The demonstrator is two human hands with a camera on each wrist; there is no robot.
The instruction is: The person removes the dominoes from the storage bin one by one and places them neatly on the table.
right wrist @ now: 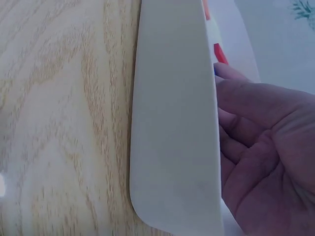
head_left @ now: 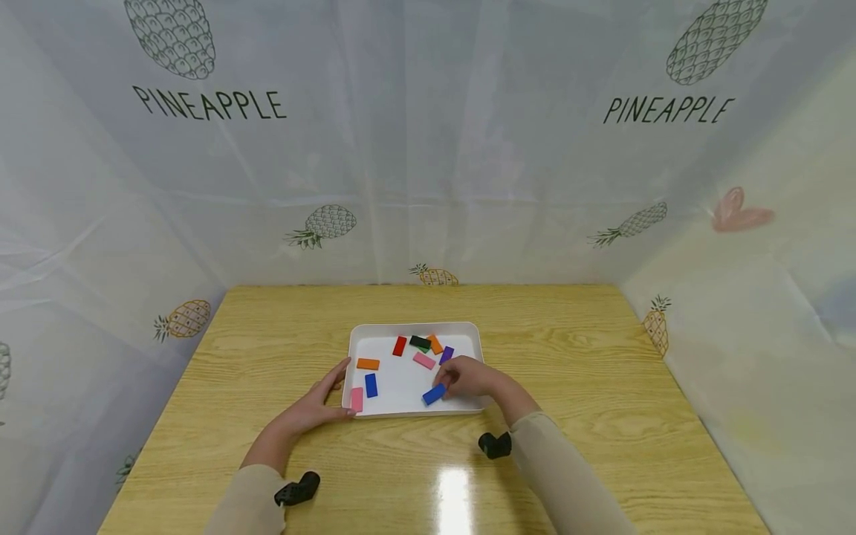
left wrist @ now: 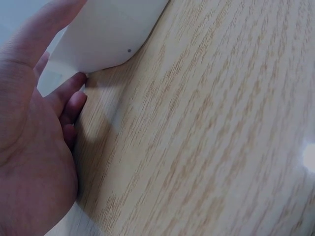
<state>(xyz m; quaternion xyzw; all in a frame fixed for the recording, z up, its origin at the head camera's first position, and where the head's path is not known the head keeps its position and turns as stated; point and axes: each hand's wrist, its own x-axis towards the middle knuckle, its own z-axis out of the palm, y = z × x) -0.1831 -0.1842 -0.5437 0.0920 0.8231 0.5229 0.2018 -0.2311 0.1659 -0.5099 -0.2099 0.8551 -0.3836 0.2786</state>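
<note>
A shallow white tray [head_left: 401, 407] lies on the table with several flat, domino-shaped blocks inside. My left hand [head_left: 310, 407] grips its near left corner, thumb at the front rim and fingers along the left side. Over the tray's near right part, my right hand [head_left: 464, 377] pinches one end of a blue block [head_left: 433, 394]. In the right wrist view the tray's wall [right wrist: 174, 118] hides most of that block. Close behind the right hand lies a purple block [head_left: 446, 355]. Beside the left hand are a pink block [head_left: 357, 400] and another blue block [head_left: 371, 385].
At the tray's back lie a red block [head_left: 399, 346], a black block [head_left: 420, 342] overlapping a green one, and an orange block [head_left: 435, 344]. A second pink block [head_left: 424, 360] sits before them. Pineapple-printed cloth [head_left: 428, 148] hangs around the wooden table [head_left: 568, 334].
</note>
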